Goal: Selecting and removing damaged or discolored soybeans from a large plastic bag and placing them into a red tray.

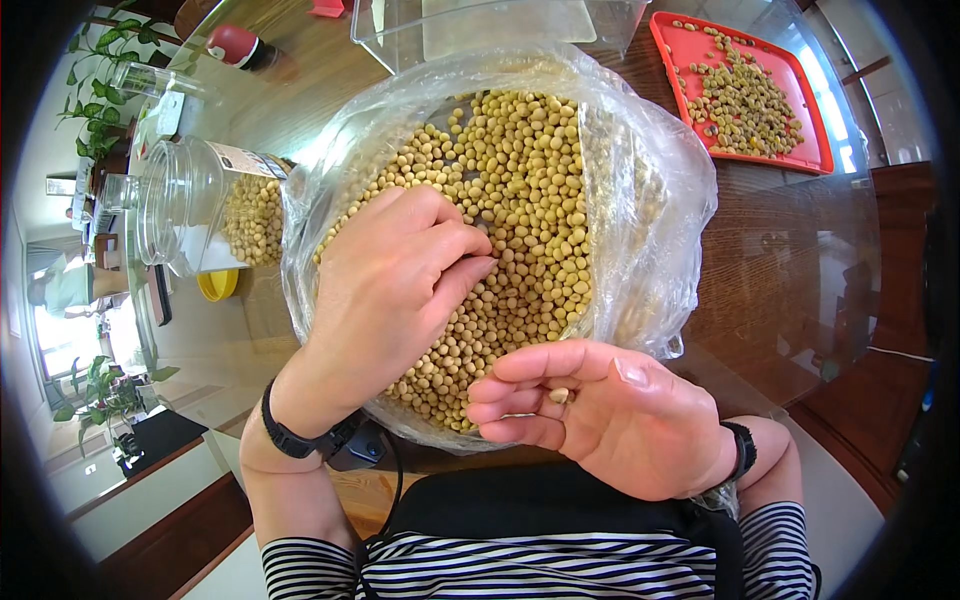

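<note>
A large clear plastic bag (645,225) lies spread with its mouth wide, full of pale yellow soybeans (536,165). My left hand (397,262) reaches over the beans, thumb and forefinger pinched together just above the pile. Whether a bean sits between those fingertips is hidden. Palm up at the near right side of the bag, my right hand (615,412) is cupped with its fingers curled. A single soybean (560,394) rests in it, near the base of the fingers. Both wrists wear black bands.
At the far right, a red tray (814,161) carries darker, discoloured beans. To the left stands a clear plastic jar (187,202) partly filled with beans, beside a yellow lid (218,284). A clear plastic box (510,30) and a dark red object (234,46) sit farther back.
</note>
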A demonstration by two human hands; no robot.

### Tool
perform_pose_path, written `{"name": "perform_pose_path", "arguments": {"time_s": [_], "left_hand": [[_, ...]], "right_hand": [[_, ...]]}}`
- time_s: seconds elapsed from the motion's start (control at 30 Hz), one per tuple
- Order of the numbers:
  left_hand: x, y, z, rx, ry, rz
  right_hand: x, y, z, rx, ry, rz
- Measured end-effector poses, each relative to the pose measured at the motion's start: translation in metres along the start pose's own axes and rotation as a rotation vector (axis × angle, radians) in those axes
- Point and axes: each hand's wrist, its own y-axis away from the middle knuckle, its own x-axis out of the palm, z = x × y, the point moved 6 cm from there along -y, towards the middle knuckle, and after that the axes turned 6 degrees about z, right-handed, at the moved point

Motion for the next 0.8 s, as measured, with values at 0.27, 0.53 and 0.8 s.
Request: {"name": "perform_pose_path", "arguments": {"time_s": [0.27,0.53,0.8], "left_hand": [[0.004,-0.002,0.001,0.001,-0.005,0.041],[-0.017,0.007,0.001,-0.095,0.285,-0.113],[-0.029,0.011,-0.035,0.296,0.500,0.124]], "right_hand": [[-0.001,-0.001,0.000,-0.029,-0.025,-0.029],[0.000,-0.005,0.001,-0.017,0.083,-0.178],[0.000,-0.002,0.005,-0.011,0.068,-0.284]]}}
